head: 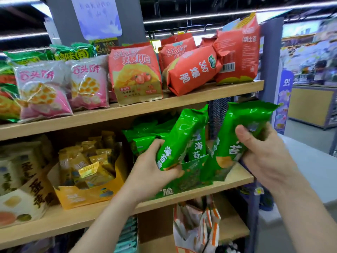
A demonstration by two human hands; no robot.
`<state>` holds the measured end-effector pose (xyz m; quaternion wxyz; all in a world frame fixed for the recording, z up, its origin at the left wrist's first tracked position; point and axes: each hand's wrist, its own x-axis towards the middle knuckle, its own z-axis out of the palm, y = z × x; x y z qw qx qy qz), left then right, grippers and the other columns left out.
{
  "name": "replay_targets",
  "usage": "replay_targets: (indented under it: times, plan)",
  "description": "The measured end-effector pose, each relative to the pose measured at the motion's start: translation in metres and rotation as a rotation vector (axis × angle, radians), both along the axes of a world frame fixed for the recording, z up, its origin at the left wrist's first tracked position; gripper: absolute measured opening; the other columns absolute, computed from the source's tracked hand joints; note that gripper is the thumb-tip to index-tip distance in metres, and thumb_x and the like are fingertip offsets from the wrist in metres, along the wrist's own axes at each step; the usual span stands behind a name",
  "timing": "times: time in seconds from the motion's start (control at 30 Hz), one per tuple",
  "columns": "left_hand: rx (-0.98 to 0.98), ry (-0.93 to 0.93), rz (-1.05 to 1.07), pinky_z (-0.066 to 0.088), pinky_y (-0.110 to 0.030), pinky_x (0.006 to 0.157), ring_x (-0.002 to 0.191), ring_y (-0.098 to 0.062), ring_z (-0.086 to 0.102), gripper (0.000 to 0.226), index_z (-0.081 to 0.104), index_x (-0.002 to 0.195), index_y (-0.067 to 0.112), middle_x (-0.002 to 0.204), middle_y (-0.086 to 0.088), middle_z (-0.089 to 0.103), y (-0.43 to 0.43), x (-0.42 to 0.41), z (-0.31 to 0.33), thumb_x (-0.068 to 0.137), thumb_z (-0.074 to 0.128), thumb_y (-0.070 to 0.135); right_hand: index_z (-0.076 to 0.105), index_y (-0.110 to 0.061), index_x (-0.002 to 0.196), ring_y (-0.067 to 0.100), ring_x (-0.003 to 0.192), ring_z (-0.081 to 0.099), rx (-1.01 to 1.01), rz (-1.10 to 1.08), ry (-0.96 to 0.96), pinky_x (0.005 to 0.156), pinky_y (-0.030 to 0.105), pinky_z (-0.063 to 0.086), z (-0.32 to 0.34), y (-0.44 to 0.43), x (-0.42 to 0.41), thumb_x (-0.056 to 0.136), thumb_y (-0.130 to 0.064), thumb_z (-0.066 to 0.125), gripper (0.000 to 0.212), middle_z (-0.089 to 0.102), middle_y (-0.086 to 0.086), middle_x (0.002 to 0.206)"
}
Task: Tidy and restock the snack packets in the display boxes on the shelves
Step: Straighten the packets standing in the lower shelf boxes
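Shop shelving, middle shelf (91,216): green display box (191,179) at the right end, part-filled. Left hand (155,161) is curled round the left packet (180,137), whose long axis is upright and leaning right, base over the box. Right hand (264,154) clasps the right packet (237,136), upright at the box's right edge. Left hand is nearer the opening and likely goes first.

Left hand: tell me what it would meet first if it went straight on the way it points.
The left hand, gripping a green packet, points forward into the middle shelf. Straight on, it would probably first meet the other green packets standing in the green display box, though depth is unclear.
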<state>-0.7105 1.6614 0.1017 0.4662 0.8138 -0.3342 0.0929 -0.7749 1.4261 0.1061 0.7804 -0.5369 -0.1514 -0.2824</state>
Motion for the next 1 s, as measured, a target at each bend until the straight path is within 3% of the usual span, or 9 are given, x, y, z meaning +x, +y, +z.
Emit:
replay_targets:
  times: [0.13, 0.2, 0.27, 0.33, 0.4, 0.63, 0.77, 0.87, 1.0]
  plan:
    - [0.203, -0.022, 0.119, 0.052, -0.033, 0.063, 0.068, -0.007, 0.062, 0.045, 0.043, 0.105, 0.033, 0.083, 0.008, 0.063, 0.018, 0.015, 0.0, 0.078, 0.077, 0.025, 0.066, -0.019, 0.106, 0.024, 0.099, 0.069, 0.041, -0.181, -0.108, 0.08, 0.044, 0.056, 0.021, 0.0, 0.01, 0.062, -0.032, 0.085, 0.05, 0.072, 0.001, 0.1]
    - [0.211, 0.057, 0.165, 0.05, -0.023, 0.064, 0.067, -0.003, 0.057, 0.049, 0.032, 0.106, 0.035, 0.086, 0.014, 0.056, 0.021, 0.016, -0.008, 0.083, 0.074, 0.027, 0.07, -0.023, 0.101, 0.028, 0.101, 0.069, -0.033, -0.309, -0.122, 0.085, 0.048, 0.055, 0.028, 0.013, 0.014, 0.064, -0.034, 0.087, 0.043, 0.073, 0.003, 0.102]
    - [0.22, 0.112, 0.184, 0.048, -0.017, 0.059, 0.065, 0.0, 0.053, 0.053, 0.023, 0.109, 0.037, 0.088, 0.018, 0.05, 0.023, 0.015, -0.014, 0.086, 0.071, 0.03, 0.071, -0.02, 0.102, 0.017, 0.096, 0.071, -0.124, -0.456, -0.123, 0.083, 0.036, 0.056, 0.031, 0.025, 0.017, 0.067, -0.03, 0.088, 0.04, 0.074, 0.0, 0.099]
    - [0.22, 0.134, 0.177, 0.051, -0.023, 0.056, 0.063, -0.008, 0.059, 0.054, 0.022, 0.11, 0.038, 0.093, 0.012, 0.057, 0.027, 0.02, -0.019, 0.086, 0.071, 0.033, 0.068, -0.016, 0.1, -0.003, 0.085, 0.067, -0.221, -0.585, -0.113, 0.074, 0.012, 0.05, 0.031, 0.032, 0.018, 0.072, -0.022, 0.086, 0.034, 0.071, -0.011, 0.092]
    - [0.227, 0.15, 0.185, 0.055, -0.032, 0.06, 0.067, -0.013, 0.065, 0.055, 0.023, 0.111, 0.039, 0.097, 0.007, 0.061, 0.032, 0.024, -0.02, 0.085, 0.072, 0.037, 0.064, -0.018, 0.097, -0.014, 0.079, 0.062, -0.291, -0.647, -0.11, 0.066, 0.001, 0.042, 0.029, 0.035, 0.019, 0.072, -0.02, 0.085, 0.032, 0.066, -0.019, 0.088]
    - [-0.01, 0.272, 0.172, 0.054, -0.028, 0.083, 0.093, -0.003, 0.066, 0.043, 0.048, 0.12, 0.037, 0.105, 0.013, 0.067, 0.044, 0.033, -0.029, 0.085, 0.072, 0.035, 0.066, -0.014, 0.109, 0.006, 0.094, 0.069, -0.471, -0.502, -0.096, 0.08, 0.018, 0.052, 0.04, 0.014, 0.03, 0.063, -0.028, 0.085, 0.052, 0.072, -0.01, 0.1]
    - [-0.154, 0.322, 0.101, 0.052, -0.019, 0.073, 0.092, -0.005, 0.068, 0.026, 0.058, 0.106, 0.036, 0.097, 0.012, 0.072, 0.043, 0.029, -0.027, 0.085, 0.07, 0.028, 0.065, -0.023, 0.108, 0.006, 0.096, 0.069, -0.639, -0.395, -0.065, 0.085, 0.027, 0.055, 0.05, 0.026, 0.038, 0.066, -0.016, 0.088, 0.049, 0.073, -0.01, 0.1]
    - [-0.222, 0.254, 0.067, 0.052, -0.017, 0.07, 0.093, -0.012, 0.069, 0.029, 0.065, 0.104, 0.029, 0.097, 0.011, 0.073, 0.046, 0.024, -0.024, 0.078, 0.073, 0.038, 0.065, -0.023, 0.107, 0.007, 0.096, 0.069, -0.663, -0.377, -0.062, 0.088, 0.032, 0.056, 0.051, 0.033, 0.041, 0.068, -0.016, 0.088, 0.046, 0.074, -0.009, 0.1]
    - [-0.224, 0.032, 0.037, 0.051, -0.022, 0.084, 0.106, -0.008, 0.062, 0.036, 0.068, 0.104, 0.037, 0.11, 0.007, 0.069, 0.048, 0.017, -0.014, 0.071, 0.082, 0.043, 0.065, -0.024, 0.107, 0.006, 0.095, 0.069, -0.6, -0.356, -0.085, 0.087, 0.028, 0.055, 0.055, 0.037, 0.037, 0.061, -0.027, 0.085, 0.05, 0.074, -0.011, 0.098]
